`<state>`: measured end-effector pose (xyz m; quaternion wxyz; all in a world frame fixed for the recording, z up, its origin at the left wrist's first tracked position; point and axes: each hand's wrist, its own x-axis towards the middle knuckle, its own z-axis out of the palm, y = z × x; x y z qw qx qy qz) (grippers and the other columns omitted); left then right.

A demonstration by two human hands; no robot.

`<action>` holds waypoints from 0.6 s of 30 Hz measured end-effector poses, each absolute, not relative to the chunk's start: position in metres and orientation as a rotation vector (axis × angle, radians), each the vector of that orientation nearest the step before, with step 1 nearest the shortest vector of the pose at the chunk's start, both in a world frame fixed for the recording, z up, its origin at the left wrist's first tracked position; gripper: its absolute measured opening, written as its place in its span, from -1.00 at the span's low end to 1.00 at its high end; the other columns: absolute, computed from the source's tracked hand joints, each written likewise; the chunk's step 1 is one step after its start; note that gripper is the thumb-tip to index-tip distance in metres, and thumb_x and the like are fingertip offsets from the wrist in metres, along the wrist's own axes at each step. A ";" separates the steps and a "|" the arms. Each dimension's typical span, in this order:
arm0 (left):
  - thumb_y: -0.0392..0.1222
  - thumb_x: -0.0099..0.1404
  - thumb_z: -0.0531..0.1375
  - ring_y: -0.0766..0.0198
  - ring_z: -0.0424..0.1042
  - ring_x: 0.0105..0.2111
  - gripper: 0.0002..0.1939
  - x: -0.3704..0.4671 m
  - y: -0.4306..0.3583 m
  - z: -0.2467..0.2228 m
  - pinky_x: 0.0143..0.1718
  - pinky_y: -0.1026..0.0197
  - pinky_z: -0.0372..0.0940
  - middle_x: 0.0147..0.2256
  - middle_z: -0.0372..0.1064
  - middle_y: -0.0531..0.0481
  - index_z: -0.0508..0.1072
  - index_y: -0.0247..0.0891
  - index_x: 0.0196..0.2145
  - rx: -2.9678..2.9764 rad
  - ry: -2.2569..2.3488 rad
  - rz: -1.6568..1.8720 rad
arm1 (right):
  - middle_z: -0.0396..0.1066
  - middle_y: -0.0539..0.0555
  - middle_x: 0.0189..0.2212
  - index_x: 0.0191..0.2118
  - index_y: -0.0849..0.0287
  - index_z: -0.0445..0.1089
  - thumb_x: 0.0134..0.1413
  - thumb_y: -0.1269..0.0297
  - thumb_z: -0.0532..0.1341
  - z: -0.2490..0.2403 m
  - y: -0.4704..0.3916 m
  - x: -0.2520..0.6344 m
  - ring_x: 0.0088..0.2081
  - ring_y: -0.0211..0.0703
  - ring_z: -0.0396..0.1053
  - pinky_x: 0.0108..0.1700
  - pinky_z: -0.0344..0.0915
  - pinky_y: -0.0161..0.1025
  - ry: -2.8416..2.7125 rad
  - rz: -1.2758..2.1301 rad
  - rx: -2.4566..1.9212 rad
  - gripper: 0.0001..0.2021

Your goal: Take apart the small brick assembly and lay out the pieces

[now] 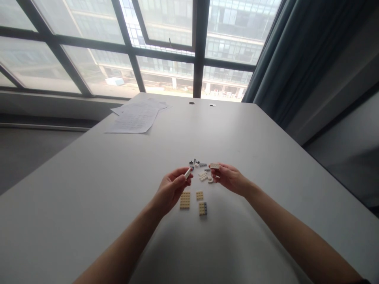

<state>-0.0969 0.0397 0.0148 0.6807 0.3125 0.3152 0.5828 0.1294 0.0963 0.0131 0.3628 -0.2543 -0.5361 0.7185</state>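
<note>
My left hand (pixel 173 186) pinches a narrow white toy brick (pixel 187 173) between thumb and fingers, above the table. Across from it, my right hand (pixel 229 177) grips another white brick (pixel 214 166) with its studded face turned toward me. The two bricks are apart. Between the hands lie white plates (pixel 203 176), a small white piece (pixel 210 180) and several grey and dark pieces (pixel 203 165). Closer to me are a larger tan plate (pixel 185 200), a smaller tan plate (pixel 199 195) and a tan block with a grey strip (pixel 203 208) along its right side.
Printed paper sheets (pixel 133 116) lie on the far left of the white table (pixel 237 134). Two round cable holes, one dark (pixel 192 103), are near the far edge. Beyond stand large framed windows, with a dark curtain (pixel 275 59) to the right.
</note>
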 end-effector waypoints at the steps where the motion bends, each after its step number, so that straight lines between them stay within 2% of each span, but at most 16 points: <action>1: -0.08 -0.11 0.46 0.39 0.37 -0.44 -0.58 -0.096 0.039 0.015 -0.31 0.34 0.30 -0.40 0.48 -0.05 0.56 -0.32 -0.30 0.706 0.704 1.307 | 0.30 0.05 -0.33 -0.16 0.19 0.41 0.16 0.07 0.19 0.012 0.090 0.127 -0.32 -0.25 0.27 -0.29 0.22 -0.30 -1.283 1.929 -0.621 -0.71; 5: 0.00 -0.10 0.45 0.37 0.37 -0.42 -0.56 -0.094 0.038 0.016 -0.29 0.31 0.28 -0.39 0.47 -0.04 0.55 -0.31 -0.30 0.783 0.740 1.299 | 0.29 0.05 -0.32 -0.13 0.18 0.41 0.17 0.08 0.18 0.017 0.072 0.125 -0.33 -0.26 0.25 -0.26 0.21 -0.28 -1.274 1.994 -0.615 -0.71; 8: 0.02 -0.01 0.39 0.31 0.37 -0.39 -0.61 -0.093 0.036 0.021 -0.30 0.25 0.27 -0.36 0.47 -0.05 0.53 -0.28 -0.27 1.047 0.877 1.241 | 0.31 0.06 -0.29 -0.06 0.18 0.35 0.21 0.09 0.13 0.029 0.061 0.135 -0.28 -0.21 0.27 -0.21 0.22 -0.24 -1.680 1.825 -0.723 -0.70; 10: -0.02 0.05 0.36 0.24 0.37 -0.33 -0.66 -0.091 0.033 0.025 -0.26 0.19 0.27 -0.30 0.46 -0.06 0.52 -0.25 -0.26 1.389 1.033 1.189 | 0.32 0.08 -0.24 -0.06 0.17 0.33 0.25 0.16 0.09 0.037 0.050 0.145 -0.22 -0.17 0.27 -0.15 0.23 -0.20 -2.065 1.526 -0.882 -0.75; 14: -0.07 0.06 0.37 0.09 0.31 -0.11 -0.72 -0.073 0.020 0.028 -0.04 0.02 0.20 -0.17 0.42 -0.06 0.50 -0.19 -0.26 2.109 1.312 1.033 | 0.32 0.13 -0.13 -0.04 0.16 0.29 0.23 0.35 0.09 0.036 0.024 0.160 -0.08 -0.07 0.25 -0.01 0.21 -0.10 -2.533 0.749 -1.139 -0.80; 18: -0.08 0.08 0.36 0.00 0.25 -0.02 -0.71 -0.050 0.005 0.022 -0.04 -0.06 0.18 -0.04 0.36 -0.08 0.48 -0.17 -0.24 2.444 1.442 0.767 | 0.34 0.16 -0.18 -0.08 0.19 0.30 0.20 0.39 0.11 0.021 0.011 0.163 -0.15 -0.03 0.28 -0.07 0.25 -0.08 -2.711 0.309 -1.218 -0.82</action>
